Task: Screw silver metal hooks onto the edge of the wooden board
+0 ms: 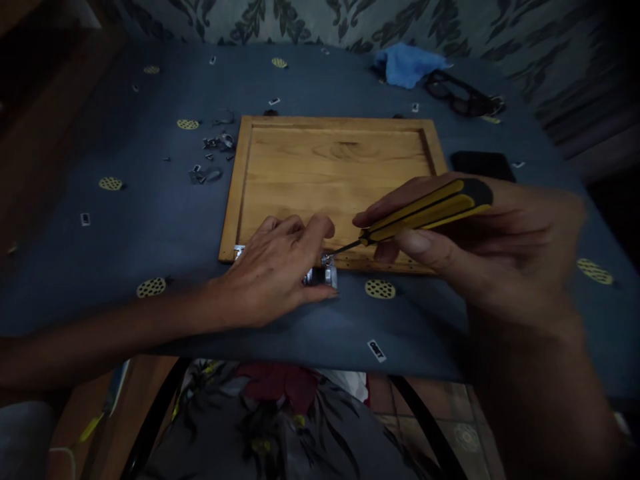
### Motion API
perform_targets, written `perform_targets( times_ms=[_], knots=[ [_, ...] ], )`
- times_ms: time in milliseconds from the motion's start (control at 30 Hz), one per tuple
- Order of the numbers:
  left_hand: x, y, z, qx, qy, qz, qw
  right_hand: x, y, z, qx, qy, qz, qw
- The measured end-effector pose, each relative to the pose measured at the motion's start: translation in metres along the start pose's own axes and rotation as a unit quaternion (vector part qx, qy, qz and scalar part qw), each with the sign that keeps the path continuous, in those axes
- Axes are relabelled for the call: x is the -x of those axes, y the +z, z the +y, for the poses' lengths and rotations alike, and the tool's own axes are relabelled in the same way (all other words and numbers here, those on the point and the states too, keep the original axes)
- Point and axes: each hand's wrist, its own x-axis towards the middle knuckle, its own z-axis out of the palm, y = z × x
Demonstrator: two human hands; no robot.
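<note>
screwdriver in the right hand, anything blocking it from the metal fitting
Nothing visible stands between them: the screwdriver in the right hand has its tip at the metal fitting. The left hand lies beside the fitting, not in between.

The right hand [505,247] holds a screwdriver [425,212] to a metal fitting [331,275] on a wooden panel [325,167]. The left hand [275,270] lies across the panel's near edge.

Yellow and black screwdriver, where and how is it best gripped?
Probably by the thick screwdriver handle, from the right, as the right hand has it: it slants up and rightward, while the thin shaft points down-left to a metal fitting at the near edge of the wooden panel.
</note>
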Motion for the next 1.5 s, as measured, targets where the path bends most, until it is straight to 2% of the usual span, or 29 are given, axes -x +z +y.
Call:
perform_targets(
  times_ms=[67, 233, 300, 433, 633, 767, 1067, 1300, 1367, 1467, 1500],
  knots=[
    [0.0, 0.001, 0.0, -0.003, 0.0, 0.004, 1.0, 0.001, 0.002, 0.0, -0.001, 0.005, 0.017, 1.0],
    [0.0, 0.001, 0.0, -0.014, 0.001, 0.002, 1.0, -0.001, 0.014, 0.003, 0.059, 0.005, 0.114, 0.992],
    [0.0, 0.001, 0.0, -0.018, 0.001, 0.002, 1.0, -0.003, 0.017, 0.003, 0.052, -0.009, 0.124, 0.991],
    [0.0, 0.001, -0.001, -0.014, 0.007, 0.014, 1.0, -0.003, 0.015, 0.003, 0.049, -0.007, 0.111, 0.993],
    [0.0, 0.0, -0.001, -0.01, 0.007, 0.002, 1.0, -0.002, 0.005, 0.002, 0.029, -0.034, 0.018, 0.999],
    [0.0, 0.001, 0.0, -0.007, 0.006, 0.008, 1.0, 0.0, 0.005, 0.001, 0.044, -0.022, 0.025, 0.998],
    [-0.001, 0.002, 0.0, -0.012, 0.007, 0.01, 1.0, 0.001, 0.013, 0.011, 0.12, -0.073, 0.074, 0.987],
    [0.0, 0.002, -0.002, -0.007, 0.001, 0.015, 1.0, -0.002, 0.011, 0.003, 0.085, -0.044, 0.046, 0.994],
    [0.0, 0.002, -0.003, 0.0, 0.007, 0.02, 1.0, 0.0, 0.013, -0.001, 0.079, -0.042, 0.09, 0.992],
    [0.0, 0.002, -0.003, 0.014, 0.013, 0.021, 1.0, 0.003, 0.016, -0.004, 0.063, -0.019, 0.201, 0.977],
    [0.001, 0.002, -0.003, 0.018, 0.012, 0.019, 1.0, 0.004, 0.017, -0.004, 0.064, -0.01, 0.216, 0.974]
  ],
)
